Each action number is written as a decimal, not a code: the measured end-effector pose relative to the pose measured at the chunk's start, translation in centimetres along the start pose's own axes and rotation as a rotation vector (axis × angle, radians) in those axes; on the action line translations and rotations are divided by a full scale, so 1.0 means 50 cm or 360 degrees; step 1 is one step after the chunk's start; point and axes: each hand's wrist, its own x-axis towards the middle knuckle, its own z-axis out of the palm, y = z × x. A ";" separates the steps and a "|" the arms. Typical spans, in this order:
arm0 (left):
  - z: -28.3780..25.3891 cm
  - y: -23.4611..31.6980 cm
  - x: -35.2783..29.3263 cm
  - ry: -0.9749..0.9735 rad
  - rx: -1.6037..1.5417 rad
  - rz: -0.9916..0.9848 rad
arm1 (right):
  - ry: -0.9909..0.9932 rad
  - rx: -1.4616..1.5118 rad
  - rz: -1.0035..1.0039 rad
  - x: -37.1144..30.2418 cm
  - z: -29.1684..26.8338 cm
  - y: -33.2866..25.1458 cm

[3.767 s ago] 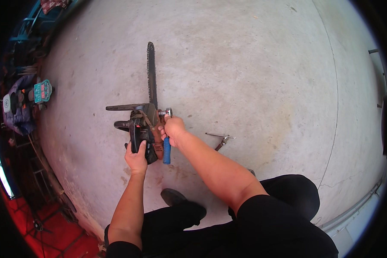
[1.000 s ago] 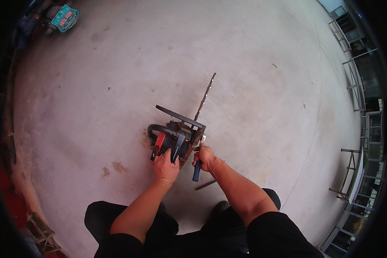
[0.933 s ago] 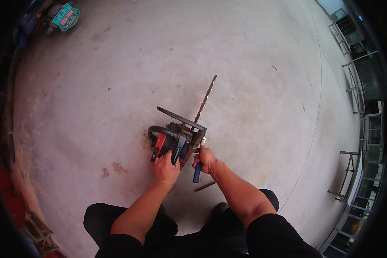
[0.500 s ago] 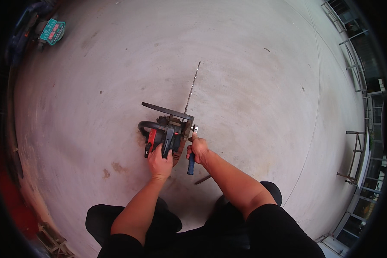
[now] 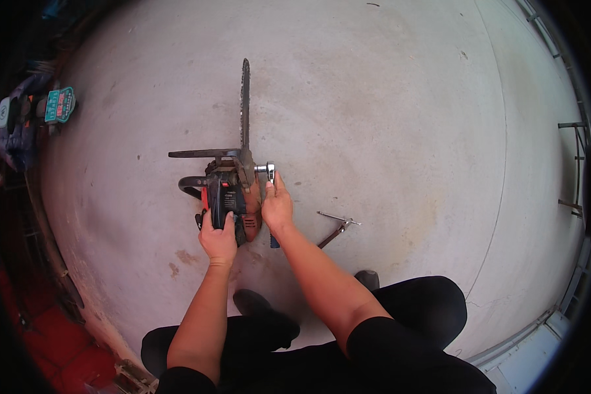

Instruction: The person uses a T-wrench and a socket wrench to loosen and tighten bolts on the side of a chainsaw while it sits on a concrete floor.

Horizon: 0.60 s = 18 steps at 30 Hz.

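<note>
A black and red chainsaw (image 5: 228, 197) stands on the concrete floor before me, its guide bar (image 5: 245, 108) and chain pointing away. My left hand (image 5: 218, 241) is closed on its rear handle, thumb on the right side. At the saw's right side, a ratchet wrench (image 5: 271, 172) with a metal socket (image 5: 261, 169) meets the side cover near the base of the bar. My right hand (image 5: 278, 209) is wrapped round the wrench, fingers reaching toward its head. The end of its blue grip (image 5: 274, 241) shows below the hand; what the socket sits on is hidden.
Right of my right hand, a T-shaped tool with a thin metal rod (image 5: 335, 217) and dark shaft lies on the floor. A vehicle with a green plate (image 5: 60, 105) stands far left. Metal frames (image 5: 574, 164) line the right edge. My shoes (image 5: 256, 305) and knees are close below.
The chainsaw now appears further left, its bar more upright and showing more of its flat side. The wrench stays at its side, with my right hand higher on it. More of the floor tool shows.
</note>
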 end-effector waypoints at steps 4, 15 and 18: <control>0.006 -0.014 -0.007 -0.0016 -0.0053 -0.0028 | 0.0135 0.0077 0.0178 0.007 -0.041 -0.036; 0.013 0.001 -0.008 -0.0070 -0.0275 -0.0075 | -0.0151 -0.0041 0.0412 -0.059 -0.043 -0.030; 0.009 0.011 -0.004 -0.0098 -0.0259 -0.0114 | -0.0184 0.0018 0.0308 -0.058 -0.045 -0.019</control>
